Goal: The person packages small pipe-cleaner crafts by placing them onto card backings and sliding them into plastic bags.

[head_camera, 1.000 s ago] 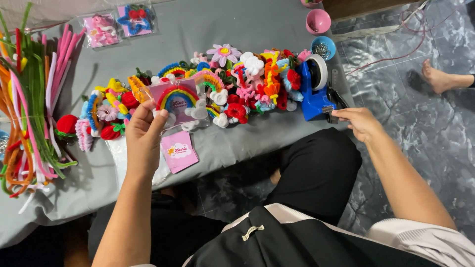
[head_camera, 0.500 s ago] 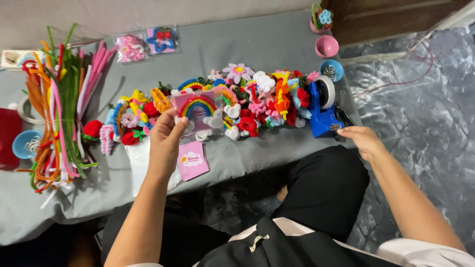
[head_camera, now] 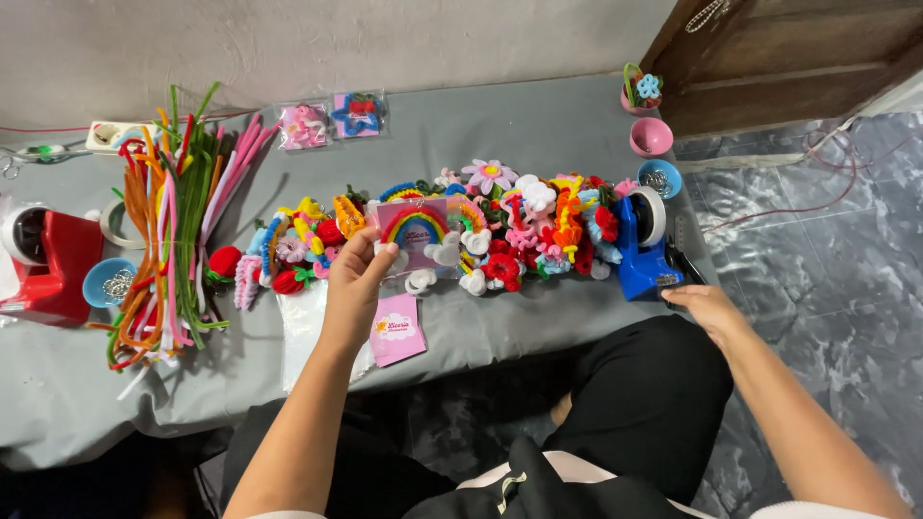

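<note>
- Your left hand [head_camera: 354, 279] holds up a pink card [head_camera: 415, 229] with a fuzzy rainbow on it. Your fingers pinch its lower left corner, closed tight on it. I think you hold it high so you can see the front well.
- The card hangs just above the long row of fuzzy flowers [head_camera: 500, 226], near the row's middle.
- Your right hand [head_camera: 710, 306] rests at the table edge, just right of the row, touching the front of the blue tape holder [head_camera: 642, 252]. I cannot tell if the fingers grip anything.
- The tape holder stands at the right end of the row, close to that hand, so tape is easy to reach.
- Just past the row's right end, a small blue bowl [head_camera: 660, 179] has little metal bits in it. A pink bowl [head_camera: 651, 136] behind it looks empty.
- A pink cup [head_camera: 638, 96] farther back holds a blue fuzzy flower.
- Left of the row lies a bunch of fuzzy sticks [head_camera: 173, 221], kept together.
- Far left of the row, another blue bowl [head_camera: 108, 283] holds metal bits too.
</note>
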